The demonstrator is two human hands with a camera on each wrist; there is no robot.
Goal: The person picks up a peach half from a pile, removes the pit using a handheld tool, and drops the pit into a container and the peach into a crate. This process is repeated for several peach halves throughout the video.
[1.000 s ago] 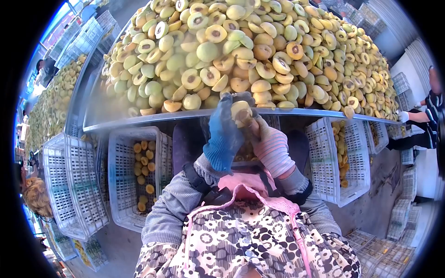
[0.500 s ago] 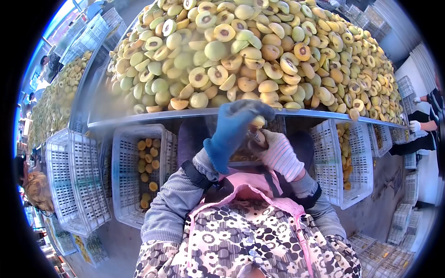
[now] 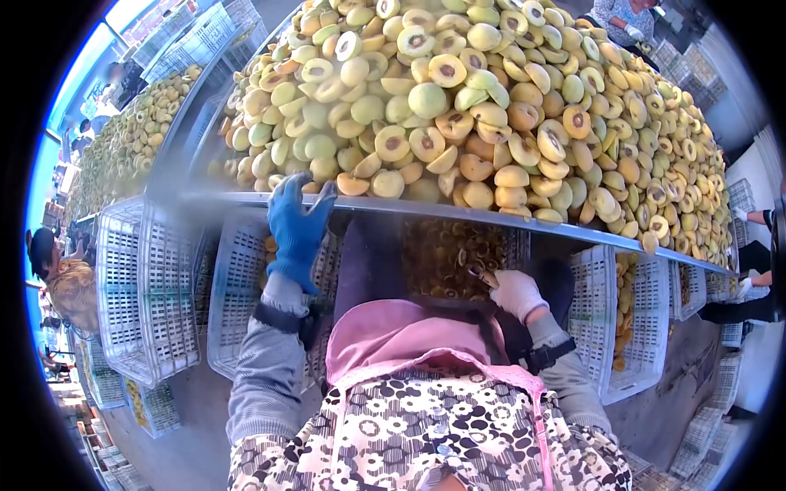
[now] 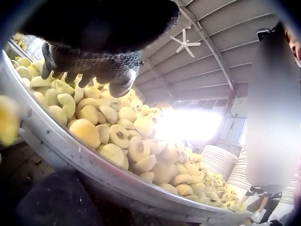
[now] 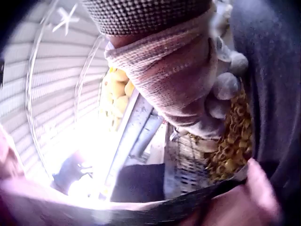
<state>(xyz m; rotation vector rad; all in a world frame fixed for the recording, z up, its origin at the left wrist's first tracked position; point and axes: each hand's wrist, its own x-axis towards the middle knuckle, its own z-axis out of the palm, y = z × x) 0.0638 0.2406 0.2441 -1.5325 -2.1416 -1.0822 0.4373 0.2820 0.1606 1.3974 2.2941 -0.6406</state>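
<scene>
My left hand, in a blue glove, is at the metal table rim, fingers spread and nothing held. Its gloved fingers overlap the heap of yellow-green halved peaches in the left wrist view. A blurred yellow peach piece shows at that view's left edge, apart from the hand. Lower, near my lap, my right hand, in a pale knitted glove, grips a small hand tool with a metal end. Most of the tool is hidden inside the fist. Below it lie many brown pieces, probably pits, in a crate.
A white crate with some fruit halves stands left of my legs, partly under my left arm. Stacked white crates stand farther left. On the right, another crate holds peach halves. Other people work around the table.
My hands were together over a peach half; now they are apart. The left has moved left to the rim without the fruit, and the right has dropped toward my lap with the tool.
</scene>
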